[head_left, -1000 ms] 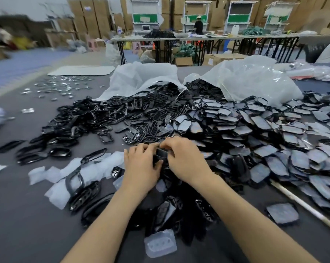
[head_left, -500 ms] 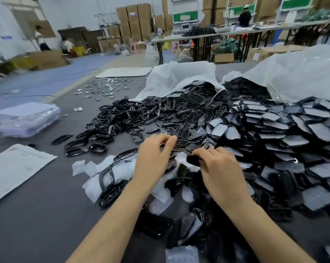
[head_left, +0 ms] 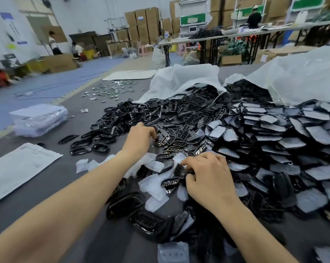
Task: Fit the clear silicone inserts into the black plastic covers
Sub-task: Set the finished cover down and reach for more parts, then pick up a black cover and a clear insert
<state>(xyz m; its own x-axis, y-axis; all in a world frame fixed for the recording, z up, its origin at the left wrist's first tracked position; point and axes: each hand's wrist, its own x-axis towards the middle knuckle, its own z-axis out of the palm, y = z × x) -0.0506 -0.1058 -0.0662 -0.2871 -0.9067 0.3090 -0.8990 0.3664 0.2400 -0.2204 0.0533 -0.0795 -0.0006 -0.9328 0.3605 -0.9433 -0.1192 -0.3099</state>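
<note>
The left hand [head_left: 141,138] reaches into the heap of loose black covers [head_left: 179,118] on the grey worktop [head_left: 75,186], fingers curled down among them, though whether they pinch 1 I cannot tell. The right hand [head_left: 209,175], nearer the body, has its fingers curled round a black cover [head_left: 180,170] at the near edge of the heap. Scattered between and below the 2 hands lie clear silicone inserts [head_left: 153,186], and 2 white bags [head_left: 181,78] gape open behind the heap.
</note>
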